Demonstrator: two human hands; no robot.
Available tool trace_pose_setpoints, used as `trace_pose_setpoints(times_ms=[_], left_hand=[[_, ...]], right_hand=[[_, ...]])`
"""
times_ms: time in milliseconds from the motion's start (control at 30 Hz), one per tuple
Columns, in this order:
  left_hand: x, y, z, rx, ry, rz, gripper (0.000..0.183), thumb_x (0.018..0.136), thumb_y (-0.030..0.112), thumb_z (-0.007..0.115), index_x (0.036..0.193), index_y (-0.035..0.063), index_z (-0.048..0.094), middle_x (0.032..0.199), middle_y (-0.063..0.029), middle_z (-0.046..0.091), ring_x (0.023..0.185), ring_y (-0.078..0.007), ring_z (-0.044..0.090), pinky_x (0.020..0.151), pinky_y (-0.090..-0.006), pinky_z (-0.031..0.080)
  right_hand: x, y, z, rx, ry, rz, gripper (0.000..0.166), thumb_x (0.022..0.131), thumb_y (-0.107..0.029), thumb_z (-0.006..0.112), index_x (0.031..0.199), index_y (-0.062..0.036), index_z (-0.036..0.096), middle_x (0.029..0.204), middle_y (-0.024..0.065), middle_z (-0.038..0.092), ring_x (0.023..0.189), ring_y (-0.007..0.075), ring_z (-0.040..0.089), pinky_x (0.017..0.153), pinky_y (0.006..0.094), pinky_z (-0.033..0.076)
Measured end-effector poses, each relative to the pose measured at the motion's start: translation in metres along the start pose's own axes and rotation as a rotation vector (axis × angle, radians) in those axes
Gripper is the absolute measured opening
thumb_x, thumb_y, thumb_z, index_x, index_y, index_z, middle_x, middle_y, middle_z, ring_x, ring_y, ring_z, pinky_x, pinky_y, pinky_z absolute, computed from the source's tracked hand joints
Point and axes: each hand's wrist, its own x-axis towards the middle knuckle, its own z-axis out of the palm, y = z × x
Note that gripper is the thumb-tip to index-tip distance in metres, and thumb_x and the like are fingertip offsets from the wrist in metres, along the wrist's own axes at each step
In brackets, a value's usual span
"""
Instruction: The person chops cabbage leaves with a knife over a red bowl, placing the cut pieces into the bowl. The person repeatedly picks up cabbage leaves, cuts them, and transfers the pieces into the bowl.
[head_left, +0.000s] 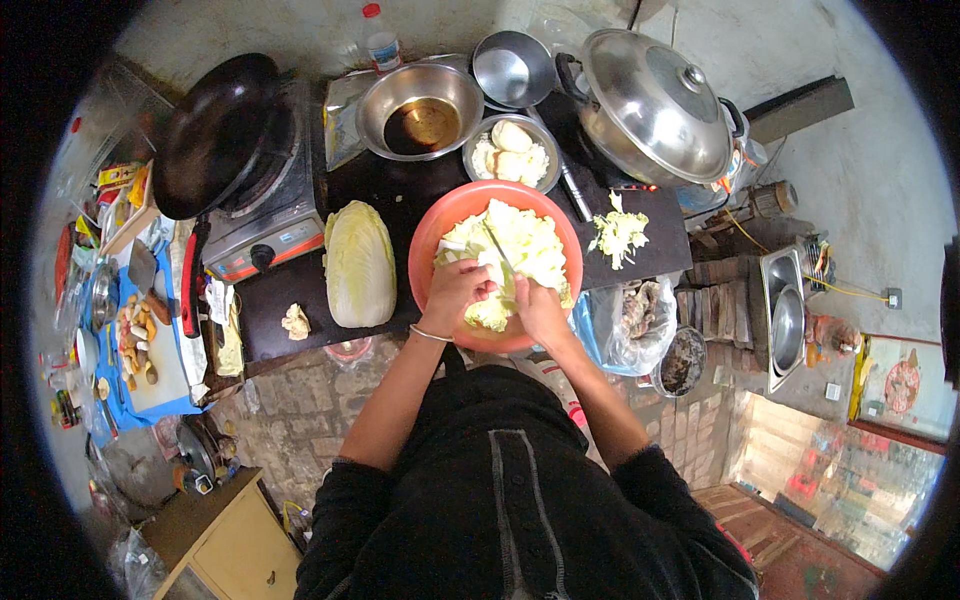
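An orange-red plastic basin (421, 240) stands at the counter's front edge, heaped with cut napa cabbage (532, 229). Over its right front part, my right hand (538, 306) grips a knife (496, 244), the blade pointing up and left across the leaves. My left hand (459, 291), with a bangle at the wrist, is curled around a pale cabbage piece (450, 247) at the basin's left side; the fingers partly hide it. Just left of the basin lies a whole napa cabbage (360, 266). Shredded cabbage scraps (619, 232) sit on the dark counter to the right.
Behind the basin are a bowl of pale food (553, 142), a steel basin of dark liquid (367, 124) and a lidded steel pot (645, 97). A wok (214, 135) rests on the left stove (262, 244). A plastic-lined bin (652, 352) stands below the counter, right.
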Motion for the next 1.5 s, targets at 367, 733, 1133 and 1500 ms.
trace_pose_setpoints(times_ms=[367,733,1133,1500], left_hand=[[0.006,0.0,-0.002,-0.029,0.102,0.043,0.006,0.075,0.007,0.061,0.073,0.0016,0.057,0.064,-0.0027,0.057,0.052,-0.0082,0.054,0.048,-0.0184,0.042],[0.002,0.0,0.003,-0.077,-0.01,-0.049,0.005,0.077,0.006,0.059,0.075,0.0009,0.057,0.065,-0.0022,0.055,0.055,-0.0071,0.05,0.048,-0.0182,0.04],[-0.001,0.001,0.004,0.27,-0.187,0.097,0.015,0.076,0.012,0.058,0.068,-0.0007,0.061,0.057,-0.0021,0.056,0.049,-0.0051,0.049,0.045,-0.0184,0.039],[-0.02,0.011,-0.031,1.245,0.104,0.809,0.032,0.069,0.024,0.066,0.09,0.0024,0.058,0.092,-0.01,0.054,0.09,-0.0277,0.053,0.08,-0.0347,0.042]], right_hand=[[-0.042,-0.024,-0.033,-0.05,-0.125,0.004,0.037,0.092,-0.028,0.036,0.086,0.0025,0.056,0.071,0.0268,0.058,0.069,0.0443,0.056,0.065,0.0497,0.045],[-0.021,-0.011,-0.005,-0.117,-0.027,-0.074,0.041,0.092,-0.029,0.034,0.082,0.0038,0.055,0.06,0.026,0.056,0.057,0.0425,0.057,0.055,0.049,0.046],[0.003,0.007,0.02,-0.067,0.03,-0.053,0.041,0.092,-0.03,0.036,0.079,0.0028,0.058,0.066,0.0263,0.057,0.064,0.0401,0.058,0.059,0.0463,0.045],[-0.006,0.02,-0.004,0.382,-0.059,0.32,0.05,0.092,-0.035,0.034,0.066,0.0018,0.054,0.051,0.0089,0.048,0.048,0.0196,0.047,0.052,0.0335,0.04]])
